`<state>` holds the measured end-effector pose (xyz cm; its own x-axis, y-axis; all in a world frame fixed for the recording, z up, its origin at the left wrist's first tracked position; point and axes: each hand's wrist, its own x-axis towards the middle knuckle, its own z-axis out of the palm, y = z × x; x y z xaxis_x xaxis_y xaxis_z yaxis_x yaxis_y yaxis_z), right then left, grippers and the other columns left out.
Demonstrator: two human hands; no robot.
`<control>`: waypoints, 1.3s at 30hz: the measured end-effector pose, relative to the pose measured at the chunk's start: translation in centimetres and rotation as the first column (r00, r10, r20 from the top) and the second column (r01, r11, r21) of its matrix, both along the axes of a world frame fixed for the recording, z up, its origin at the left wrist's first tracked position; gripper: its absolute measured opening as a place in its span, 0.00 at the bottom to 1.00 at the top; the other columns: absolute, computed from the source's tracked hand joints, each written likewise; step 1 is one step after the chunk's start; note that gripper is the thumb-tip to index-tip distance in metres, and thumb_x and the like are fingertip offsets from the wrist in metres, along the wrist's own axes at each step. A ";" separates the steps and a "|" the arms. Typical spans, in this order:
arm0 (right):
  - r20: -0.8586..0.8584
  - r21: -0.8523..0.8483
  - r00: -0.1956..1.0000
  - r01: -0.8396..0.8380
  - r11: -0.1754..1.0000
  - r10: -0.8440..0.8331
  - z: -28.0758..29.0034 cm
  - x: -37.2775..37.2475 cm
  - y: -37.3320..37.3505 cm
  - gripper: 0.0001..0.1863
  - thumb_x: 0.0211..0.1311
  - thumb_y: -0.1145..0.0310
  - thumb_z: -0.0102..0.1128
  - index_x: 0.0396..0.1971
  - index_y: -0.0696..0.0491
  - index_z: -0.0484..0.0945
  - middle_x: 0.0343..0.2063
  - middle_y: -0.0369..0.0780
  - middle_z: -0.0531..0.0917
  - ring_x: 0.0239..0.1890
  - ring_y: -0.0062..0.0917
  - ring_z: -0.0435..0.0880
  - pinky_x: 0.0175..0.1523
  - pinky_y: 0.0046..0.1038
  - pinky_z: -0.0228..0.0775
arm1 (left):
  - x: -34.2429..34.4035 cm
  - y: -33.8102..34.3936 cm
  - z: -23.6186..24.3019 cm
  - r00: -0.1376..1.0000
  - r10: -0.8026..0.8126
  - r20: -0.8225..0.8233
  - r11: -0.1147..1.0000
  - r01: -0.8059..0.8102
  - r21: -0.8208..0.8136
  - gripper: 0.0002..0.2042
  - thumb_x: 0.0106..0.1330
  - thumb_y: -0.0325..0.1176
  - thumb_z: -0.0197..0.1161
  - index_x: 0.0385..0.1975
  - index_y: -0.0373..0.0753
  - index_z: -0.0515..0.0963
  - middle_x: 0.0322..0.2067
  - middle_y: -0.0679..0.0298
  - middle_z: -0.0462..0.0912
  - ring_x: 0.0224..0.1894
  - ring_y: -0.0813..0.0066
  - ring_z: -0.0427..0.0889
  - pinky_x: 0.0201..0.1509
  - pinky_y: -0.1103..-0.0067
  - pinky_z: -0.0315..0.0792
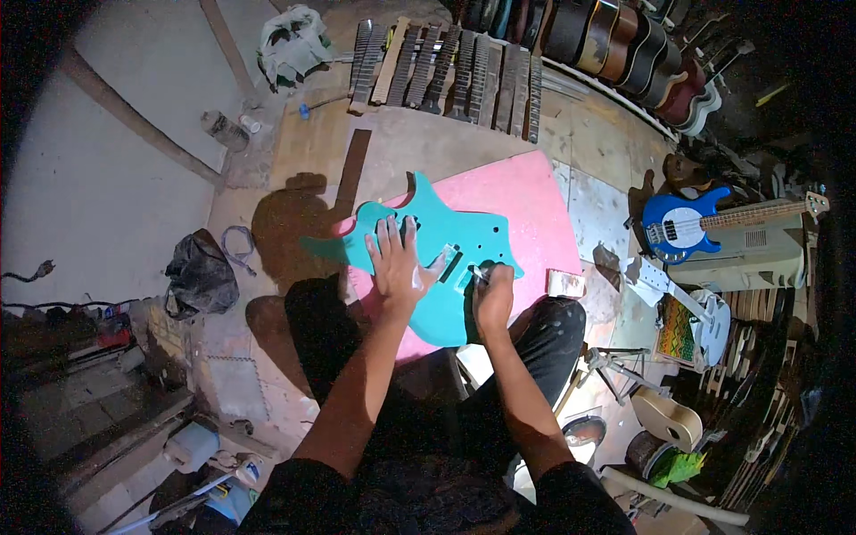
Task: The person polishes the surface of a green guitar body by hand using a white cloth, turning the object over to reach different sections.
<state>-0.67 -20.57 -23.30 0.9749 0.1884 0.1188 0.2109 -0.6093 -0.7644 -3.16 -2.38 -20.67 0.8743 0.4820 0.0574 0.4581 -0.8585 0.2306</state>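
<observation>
The right hand covers most of the slim tool in its fingers, so its kind cannot be told. Beneath the spread left hand, part of the turquoise electric guitar body is hidden, and that body in turn conceals the middle of the pink board. Beyond the board's far right corner, several of the racked guitars are cut off by the upper picture edge. Well past its left edge, the black plastic bag hides any contents.
</observation>
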 end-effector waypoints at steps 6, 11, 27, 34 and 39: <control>-0.051 -0.108 0.997 -0.058 0.992 0.053 1.6 0.6 0.9 0.13 0.53 0.81 0.64 0.35 0.60 0.68 0.33 0.53 0.71 0.35 0.54 0.73 0.40 0.47 0.67 | -0.1 0.8 0.0 1.000 0.009 0.008 1.000 -0.009 0.007 0.46 0.59 0.68 0.59 0.70 0.37 0.64 0.69 0.43 0.63 0.75 0.47 0.55 0.77 0.47 0.40; 0.045 -0.111 0.997 -0.058 0.992 0.063 0.0 -1.8 1.3 0.12 0.55 0.79 0.63 0.36 0.59 0.70 0.34 0.53 0.73 0.37 0.53 0.74 0.42 0.47 0.67 | 0.1 0.5 0.0 0.999 0.021 0.025 1.000 -0.022 0.015 0.45 0.59 0.67 0.59 0.69 0.38 0.64 0.69 0.43 0.63 0.74 0.47 0.55 0.77 0.48 0.40; -0.060 -0.136 0.996 -0.075 0.988 0.068 0.8 -0.9 1.6 0.12 0.59 0.73 0.63 0.38 0.58 0.70 0.36 0.53 0.74 0.38 0.55 0.77 0.41 0.49 0.70 | 0.0 0.4 -0.5 0.998 0.013 0.061 0.999 -0.016 0.038 0.44 0.58 0.66 0.61 0.68 0.37 0.67 0.67 0.43 0.66 0.73 0.48 0.58 0.75 0.47 0.43; -0.076 -0.128 0.996 -0.045 0.991 0.036 0.7 0.5 1.3 0.09 0.57 0.79 0.60 0.34 0.59 0.69 0.33 0.53 0.72 0.36 0.54 0.73 0.44 0.47 0.67 | -0.1 0.4 -0.5 0.996 0.010 0.090 0.999 -0.013 0.035 0.43 0.59 0.65 0.61 0.67 0.37 0.67 0.67 0.42 0.66 0.73 0.46 0.59 0.75 0.46 0.43; -0.003 -0.161 0.974 -0.224 0.961 0.227 0.4 0.5 0.1 0.11 0.56 0.78 0.60 0.36 0.59 0.69 0.36 0.54 0.72 0.39 0.56 0.73 0.45 0.49 0.67 | -0.4 0.4 -0.8 0.994 -0.007 0.105 1.000 0.005 0.019 0.42 0.59 0.64 0.63 0.66 0.36 0.69 0.66 0.39 0.66 0.72 0.43 0.58 0.75 0.45 0.43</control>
<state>-0.15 -20.47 -22.87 0.9033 0.4208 0.0838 0.3677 -0.6585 -0.6567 -3.55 -1.95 -21.48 0.8659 0.4746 0.1581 0.4269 -0.8658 0.2612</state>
